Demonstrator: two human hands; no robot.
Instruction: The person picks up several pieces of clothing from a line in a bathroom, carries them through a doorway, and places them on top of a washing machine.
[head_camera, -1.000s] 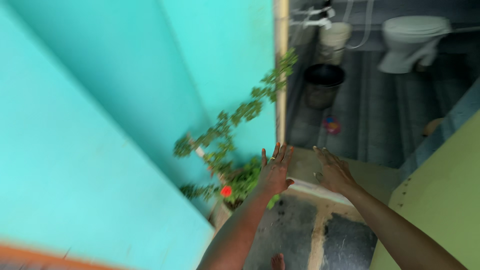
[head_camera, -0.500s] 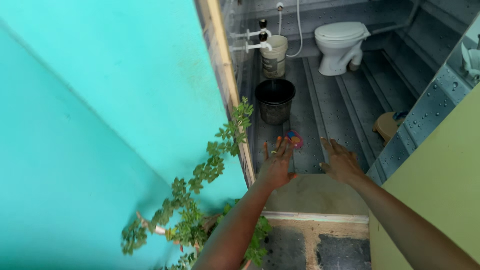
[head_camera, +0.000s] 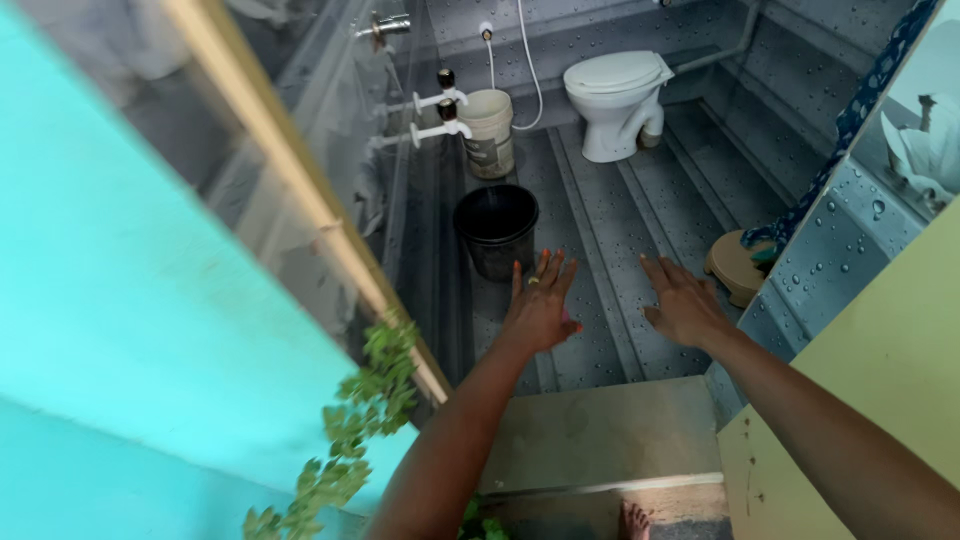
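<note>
My left hand (head_camera: 538, 308) is stretched out ahead of me, palm down, fingers spread, holding nothing. It hovers just below a black bucket (head_camera: 497, 229) on the grey tiled bathroom floor. My right hand (head_camera: 683, 302) is also open with fingers apart and empty, out over the floor to the right. Both arms reach through the doorway above a concrete step (head_camera: 600, 433).
A cream bucket (head_camera: 489, 131) stands under two wall taps (head_camera: 440, 128). A white toilet (head_camera: 618, 99) is at the back. A low tan stool (head_camera: 735, 266) sits at the right wall. A turquoise wall (head_camera: 120, 330) and a leafy plant (head_camera: 352, 430) are at my left.
The view has swung and moved forward into the bathroom doorway. The plant has slid to the lower left, the buckets and toilet are nearer. Both hands stay open and outstretched.
</note>
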